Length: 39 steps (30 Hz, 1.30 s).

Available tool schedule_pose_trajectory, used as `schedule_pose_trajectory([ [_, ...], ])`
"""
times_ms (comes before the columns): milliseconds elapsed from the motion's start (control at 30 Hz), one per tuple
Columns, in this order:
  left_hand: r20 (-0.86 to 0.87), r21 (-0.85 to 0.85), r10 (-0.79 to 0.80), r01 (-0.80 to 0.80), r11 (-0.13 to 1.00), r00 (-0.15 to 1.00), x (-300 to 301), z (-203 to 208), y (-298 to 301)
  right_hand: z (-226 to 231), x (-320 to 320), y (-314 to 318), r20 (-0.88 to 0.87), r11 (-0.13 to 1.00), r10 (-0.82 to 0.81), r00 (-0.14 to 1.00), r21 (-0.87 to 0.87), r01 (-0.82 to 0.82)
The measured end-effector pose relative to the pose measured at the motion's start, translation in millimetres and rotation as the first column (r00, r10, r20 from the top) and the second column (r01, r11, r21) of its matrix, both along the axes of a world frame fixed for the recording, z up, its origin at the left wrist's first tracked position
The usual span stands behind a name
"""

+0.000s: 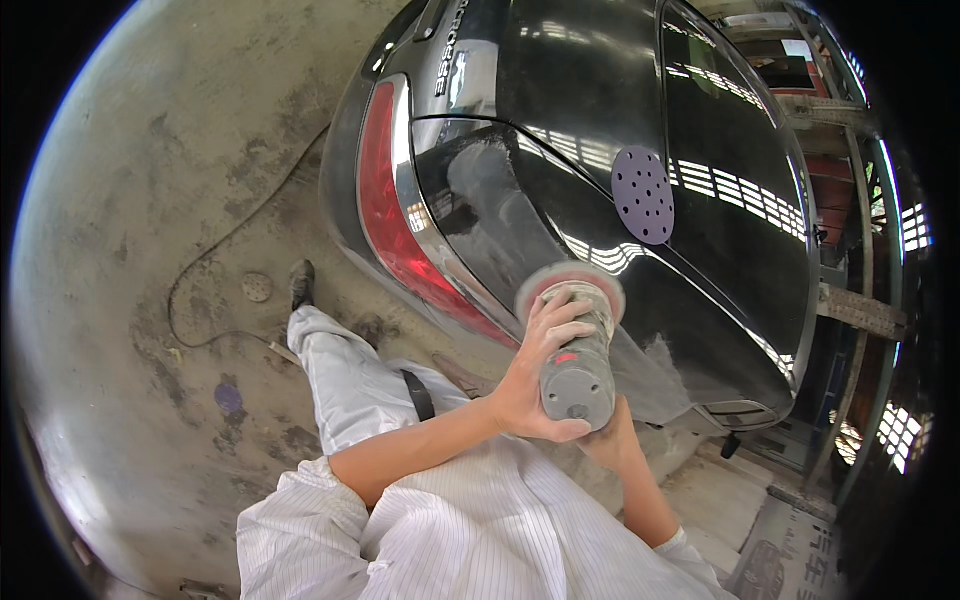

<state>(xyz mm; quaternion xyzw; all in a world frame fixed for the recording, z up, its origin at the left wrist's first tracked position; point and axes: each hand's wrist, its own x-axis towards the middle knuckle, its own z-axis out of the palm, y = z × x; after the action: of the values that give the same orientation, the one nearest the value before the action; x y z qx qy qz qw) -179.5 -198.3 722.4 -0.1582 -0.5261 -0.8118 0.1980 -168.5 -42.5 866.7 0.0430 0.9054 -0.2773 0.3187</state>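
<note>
With its round pad against the dull, scuffed patch of a black car's rear side panel [500, 205], a grey power sander [578, 375] is held in both hands. My left hand [535, 365] wraps around the sander's body, fingers over its top and thumb near its end. My right hand [608, 440] grips it from below at the end nearest me; its fingers are mostly hidden behind the tool. Beside the scuffed patch is a red tail light [385, 195] with a chrome strip. A purple perforated sanding disc [643, 195] lies on the glossy panel farther right.
A dark cable [185, 270] curves over the stained concrete floor [130, 200] on the left. A purple disc [228, 398] and a pale round disc [257, 287] lie there near my shoe [302, 283]. Metal racking [860, 310] stands beyond the car on the right.
</note>
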Motion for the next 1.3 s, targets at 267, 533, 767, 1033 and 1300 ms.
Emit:
schedule_pose_trajectory([
  [267,-0.012,0.197,0.109,-0.105,0.975,0.994,-48.1,-20.1,-62.4,0.4,-35.2,-83.0,-0.197,0.984,0.172,0.965,0.075,-0.16],
  [533,0.113,0.524,0.02,-0.076,0.848,0.993,-89.1,-51.2,-132.5,0.1,-87.8,-193.4,-0.069,0.922,0.192,0.979,0.354,-0.156],
  [767,0.038,0.401,0.014,-0.028,0.916,0.999,-85.0,-42.5,-146.3,6.1,-81.0,-232.3,-0.087,0.923,0.048,0.995,0.384,-0.011],
  [1033,0.095,0.547,-0.089,0.022,0.837,0.991,-110.9,-53.9,-185.6,8.3,-103.3,-265.8,0.014,0.85,0.015,1.0,0.527,-0.021],
  [1300,0.134,0.496,-0.218,0.125,0.859,0.967,-99.3,-62.6,-187.1,9.3,-95.1,-260.3,-0.035,0.83,0.137,0.99,0.55,-0.096],
])
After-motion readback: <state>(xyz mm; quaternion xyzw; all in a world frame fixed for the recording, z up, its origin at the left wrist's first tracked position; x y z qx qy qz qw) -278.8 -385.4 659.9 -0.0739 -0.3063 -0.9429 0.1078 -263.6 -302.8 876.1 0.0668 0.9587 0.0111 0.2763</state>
